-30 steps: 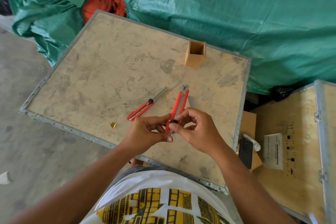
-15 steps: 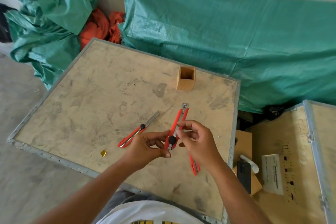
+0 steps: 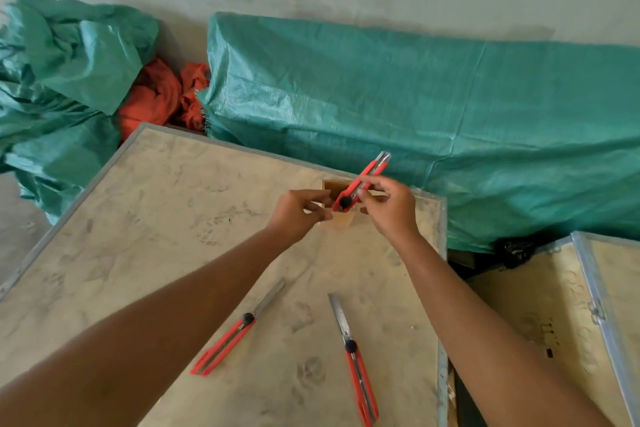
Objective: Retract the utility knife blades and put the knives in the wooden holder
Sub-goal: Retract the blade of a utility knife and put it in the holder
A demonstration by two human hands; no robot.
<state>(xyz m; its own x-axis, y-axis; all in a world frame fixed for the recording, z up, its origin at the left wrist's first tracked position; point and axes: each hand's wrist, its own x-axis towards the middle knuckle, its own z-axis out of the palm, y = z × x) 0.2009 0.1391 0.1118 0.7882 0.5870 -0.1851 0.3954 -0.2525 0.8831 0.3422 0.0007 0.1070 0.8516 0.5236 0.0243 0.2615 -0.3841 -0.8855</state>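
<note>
Tarps point(image 3: 398, 121), green woven, crumpled behind a scuffed plywood crate top point(image 3: 156, 236) with metal edging. Left hand point(image 3: 296, 217) pinches wooden holder point(image 3: 341, 220), a square open box, at its left side. Right hand point(image 3: 389, 206) fingertips clamp a red plastic knife point(image 3: 360, 185), tilted, tail end at holder mouth, blade retracted. Two knives lie nearer, apart, steel blades out: left knife point(image 3: 232, 336), right knife point(image 3: 355, 364).
</note>
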